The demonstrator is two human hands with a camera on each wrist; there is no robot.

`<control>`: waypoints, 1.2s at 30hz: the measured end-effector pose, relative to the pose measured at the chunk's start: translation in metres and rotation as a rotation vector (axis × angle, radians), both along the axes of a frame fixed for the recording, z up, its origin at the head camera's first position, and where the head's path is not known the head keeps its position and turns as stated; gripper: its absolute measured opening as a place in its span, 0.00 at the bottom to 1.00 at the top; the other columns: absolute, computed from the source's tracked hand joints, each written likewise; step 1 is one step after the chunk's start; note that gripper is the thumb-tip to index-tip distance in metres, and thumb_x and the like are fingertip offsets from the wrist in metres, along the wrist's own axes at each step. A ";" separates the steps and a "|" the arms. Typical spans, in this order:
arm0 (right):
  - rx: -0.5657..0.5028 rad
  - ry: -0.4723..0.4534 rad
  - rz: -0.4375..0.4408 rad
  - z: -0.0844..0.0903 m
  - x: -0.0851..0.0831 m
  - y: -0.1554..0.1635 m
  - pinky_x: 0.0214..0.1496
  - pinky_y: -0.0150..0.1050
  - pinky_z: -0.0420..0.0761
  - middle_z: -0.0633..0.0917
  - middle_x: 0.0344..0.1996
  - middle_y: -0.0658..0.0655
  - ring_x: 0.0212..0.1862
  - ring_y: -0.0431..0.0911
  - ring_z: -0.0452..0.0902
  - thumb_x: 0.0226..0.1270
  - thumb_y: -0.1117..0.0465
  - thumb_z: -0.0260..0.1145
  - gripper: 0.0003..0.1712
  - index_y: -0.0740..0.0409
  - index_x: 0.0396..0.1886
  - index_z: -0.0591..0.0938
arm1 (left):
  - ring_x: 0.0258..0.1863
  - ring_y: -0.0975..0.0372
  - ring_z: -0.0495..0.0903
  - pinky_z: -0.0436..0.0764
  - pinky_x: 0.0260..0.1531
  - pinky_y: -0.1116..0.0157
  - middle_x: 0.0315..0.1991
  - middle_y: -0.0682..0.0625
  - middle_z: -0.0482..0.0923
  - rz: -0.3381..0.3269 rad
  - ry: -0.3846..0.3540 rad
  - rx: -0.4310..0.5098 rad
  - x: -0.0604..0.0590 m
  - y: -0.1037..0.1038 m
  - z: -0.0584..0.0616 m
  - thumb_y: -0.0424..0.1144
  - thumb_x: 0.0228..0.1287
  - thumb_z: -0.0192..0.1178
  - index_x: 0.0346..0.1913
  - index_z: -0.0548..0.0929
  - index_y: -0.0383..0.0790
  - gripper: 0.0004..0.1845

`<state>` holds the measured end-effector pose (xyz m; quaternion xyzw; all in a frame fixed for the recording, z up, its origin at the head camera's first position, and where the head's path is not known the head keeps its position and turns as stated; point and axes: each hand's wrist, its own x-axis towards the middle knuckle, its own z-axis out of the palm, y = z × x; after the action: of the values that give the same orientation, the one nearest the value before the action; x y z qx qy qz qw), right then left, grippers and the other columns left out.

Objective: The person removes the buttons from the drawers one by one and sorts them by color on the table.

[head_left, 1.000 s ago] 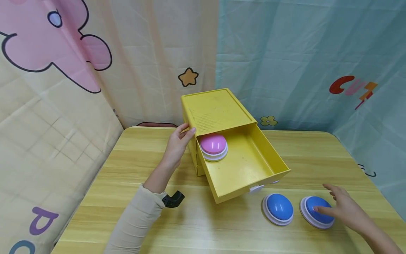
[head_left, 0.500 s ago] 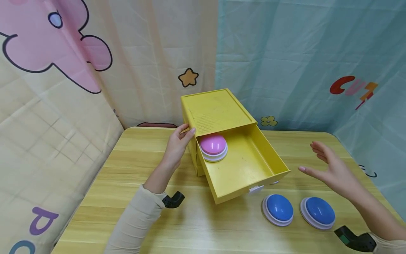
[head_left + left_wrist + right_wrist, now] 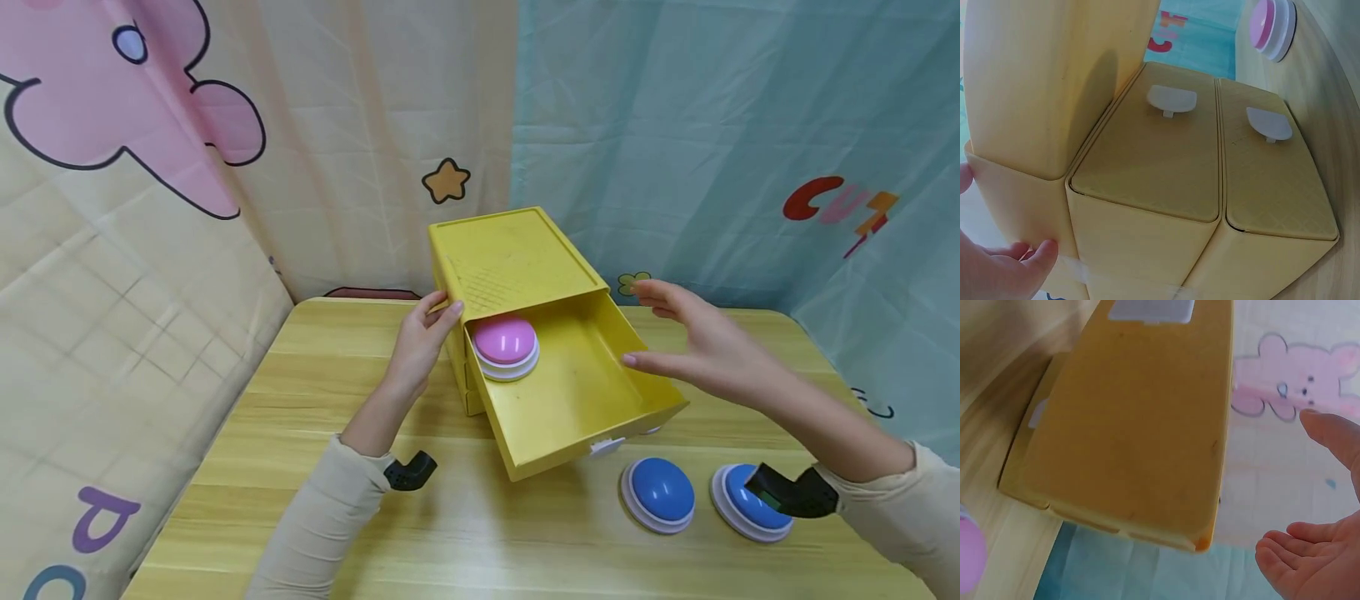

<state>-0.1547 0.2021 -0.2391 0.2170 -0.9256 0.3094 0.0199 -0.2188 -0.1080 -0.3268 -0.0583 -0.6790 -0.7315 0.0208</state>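
Nearest, on the wooden bench (image 3: 480, 533): two blue dome buttons (image 3: 657, 493) side by side at right, the right-hand one (image 3: 738, 500) partly hidden behind a black wrist-camera mount (image 3: 795, 492). Just beyond, the yellow drawer (image 3: 577, 392) pulled well out of its yellow drawer cabinet (image 3: 510, 258), white pull tab (image 3: 606, 447) at the near front.

Inside, at the far left corner: a pink dome button (image 3: 505, 346) on a white base, free of both hands.

Over the drawer's right wall, the right hand (image 3: 693, 337), fingers spread and straight, holding nothing; whether the thumb brushes the wall or hangs just clear, hard to say from the head view. In the right wrist view, only open fingertips (image 3: 1310, 556) beside the drawer's underside.

On the left, the left hand (image 3: 420, 342) resting fingers and thumb loosely round the cabinet's top left front corner, bracing it.

Probably light, rigid plastic all round: smooth dome likely slippery, so better taken by the white rim than the crown; drawer best held by its side walls or tab.

Farthest, printed cloth backdrops (image 3: 675, 125).
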 end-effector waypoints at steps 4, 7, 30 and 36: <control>0.039 -0.026 0.090 0.006 -0.010 -0.024 0.57 0.54 0.62 0.66 0.59 0.62 0.58 0.57 0.62 0.49 0.43 0.68 0.48 0.65 0.63 0.61 | 0.54 0.55 0.66 0.62 0.56 0.58 0.54 0.39 0.66 0.003 0.002 -0.006 0.000 -0.001 0.001 0.42 0.63 0.56 0.64 0.60 0.32 0.30; 0.063 -0.037 0.134 0.008 -0.018 -0.040 0.58 0.52 0.61 0.67 0.59 0.62 0.59 0.55 0.62 0.49 0.42 0.68 0.49 0.66 0.63 0.62 | 0.54 0.55 0.66 0.63 0.55 0.58 0.54 0.39 0.67 0.006 -0.001 -0.013 -0.001 -0.001 0.001 0.42 0.63 0.56 0.64 0.60 0.32 0.30; 0.290 -0.154 0.368 -0.008 -0.047 -0.107 0.53 0.40 0.68 0.74 0.49 0.58 0.49 0.46 0.70 0.48 0.49 0.72 0.43 0.66 0.59 0.65 | 0.53 0.55 0.67 0.63 0.55 0.59 0.54 0.39 0.67 0.014 -0.011 -0.019 0.000 -0.002 0.001 0.42 0.63 0.56 0.64 0.60 0.33 0.31; 0.308 -0.157 0.417 -0.017 -0.052 -0.108 0.59 0.41 0.63 0.68 0.57 0.61 0.57 0.48 0.64 0.51 0.54 0.71 0.46 0.66 0.64 0.58 | 0.53 0.55 0.68 0.63 0.55 0.59 0.53 0.39 0.68 0.016 -0.009 -0.018 0.001 0.000 0.000 0.42 0.63 0.56 0.64 0.60 0.32 0.30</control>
<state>-0.2072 0.0939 -0.2559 0.3785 -0.8959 0.1783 -0.1494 -0.2177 -0.1076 -0.3271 -0.0499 -0.6860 -0.7255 0.0231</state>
